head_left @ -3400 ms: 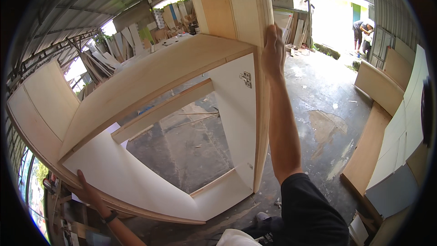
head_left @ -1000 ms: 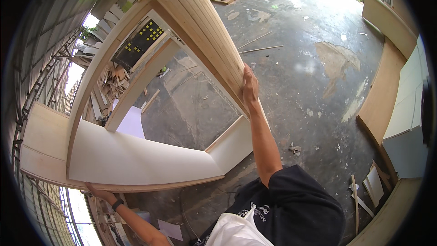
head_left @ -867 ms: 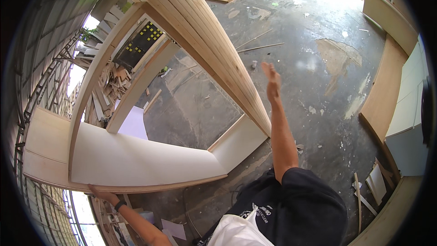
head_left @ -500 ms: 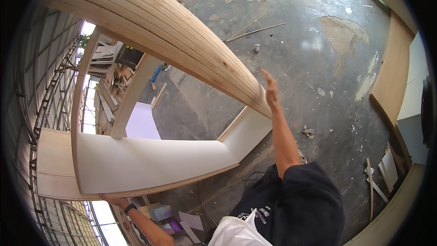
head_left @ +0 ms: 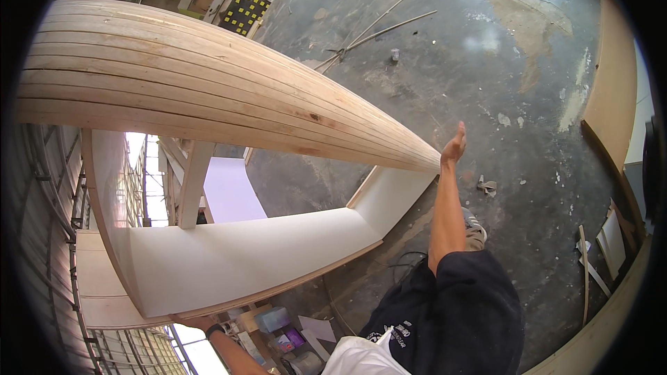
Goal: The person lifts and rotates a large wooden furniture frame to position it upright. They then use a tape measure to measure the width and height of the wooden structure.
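Note:
A large open cabinet frame fills the left and middle of the head view. Its slatted wooden side panel [head_left: 208, 90] runs overhead and its white inner panel [head_left: 243, 257] stretches below. My right hand [head_left: 454, 146] is raised beside the panel's far corner, fingers together and flat, just off the wood and holding nothing. My left hand [head_left: 198, 321] grips the lower edge of the white panel at the bottom left, wrist with a dark band.
Stained concrete floor [head_left: 500, 62] spreads to the right, with thin sticks [head_left: 375, 28] and scraps on it. Plywood boards [head_left: 615, 97] lean along the right side. A yellow-dotted black panel [head_left: 244, 12] lies at the top. Small boxes and papers [head_left: 285, 323] sit by my feet.
The cabinet frame has tipped further over, its slatted side now overhead. My right hand came off the wooden edge and hovers beside the corner. My left hand stays on the lower edge.

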{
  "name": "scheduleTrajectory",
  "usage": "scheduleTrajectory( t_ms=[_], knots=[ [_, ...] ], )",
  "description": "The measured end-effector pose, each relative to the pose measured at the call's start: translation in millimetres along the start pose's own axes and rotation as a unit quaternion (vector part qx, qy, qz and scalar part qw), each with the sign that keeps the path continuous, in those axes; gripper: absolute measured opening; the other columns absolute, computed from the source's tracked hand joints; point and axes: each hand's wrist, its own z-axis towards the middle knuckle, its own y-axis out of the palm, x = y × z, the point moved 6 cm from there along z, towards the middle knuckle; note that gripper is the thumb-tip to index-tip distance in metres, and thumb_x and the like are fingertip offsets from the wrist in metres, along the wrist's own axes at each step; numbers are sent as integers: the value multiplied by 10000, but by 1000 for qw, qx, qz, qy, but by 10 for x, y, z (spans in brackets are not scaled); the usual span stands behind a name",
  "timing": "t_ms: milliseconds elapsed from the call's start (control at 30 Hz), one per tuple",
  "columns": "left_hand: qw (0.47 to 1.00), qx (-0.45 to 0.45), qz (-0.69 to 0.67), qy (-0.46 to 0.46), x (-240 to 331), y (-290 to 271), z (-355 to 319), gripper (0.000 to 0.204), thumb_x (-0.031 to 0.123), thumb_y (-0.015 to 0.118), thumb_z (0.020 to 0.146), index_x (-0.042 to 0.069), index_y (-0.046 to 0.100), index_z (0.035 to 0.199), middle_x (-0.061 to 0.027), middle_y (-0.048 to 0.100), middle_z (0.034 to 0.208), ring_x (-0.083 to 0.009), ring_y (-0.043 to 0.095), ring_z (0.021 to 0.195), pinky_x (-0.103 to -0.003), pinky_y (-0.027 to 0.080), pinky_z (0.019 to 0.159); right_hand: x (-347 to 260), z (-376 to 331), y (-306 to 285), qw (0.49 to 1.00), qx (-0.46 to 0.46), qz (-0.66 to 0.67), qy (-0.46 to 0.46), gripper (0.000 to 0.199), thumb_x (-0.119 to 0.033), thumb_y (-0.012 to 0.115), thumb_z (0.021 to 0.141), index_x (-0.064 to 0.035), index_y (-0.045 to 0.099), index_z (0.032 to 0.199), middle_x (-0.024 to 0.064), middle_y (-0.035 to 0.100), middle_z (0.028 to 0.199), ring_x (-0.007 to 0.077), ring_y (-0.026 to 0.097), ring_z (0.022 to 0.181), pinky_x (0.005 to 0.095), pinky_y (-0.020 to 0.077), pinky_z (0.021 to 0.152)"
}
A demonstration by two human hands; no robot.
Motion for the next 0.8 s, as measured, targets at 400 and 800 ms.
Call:
scheduleTrajectory(
  t_ms=[400, 800],
  knots=[
    [996, -31, -71, -38, -981, -333, 338, 668, 578, 318, 1023, 79, 388, 1463, -142, 431, 1492, -328, 486, 1311, -501, 405, 1127, -456, -586, 778, 944, -302, 104, 84, 711, -508, 376, 1033, 27, 385, 1501, 198, 413, 1523, 306, 391, 1396, 400, 284, 1171],
    [950, 263, -157, -55, -831, -1336, 395, 794, 626, 356, 1020, -43, 439, 1440, -189, 535, 1404, -314, 505, 1319, -445, 367, 1094, -1405, -672, 1300, 937, -324, -41, -127, 564, -398, 397, 1025, 29, 432, 1393, 184, 538, 1316, 307, 561, 1202, 439, 454, 1043]
  ],
)
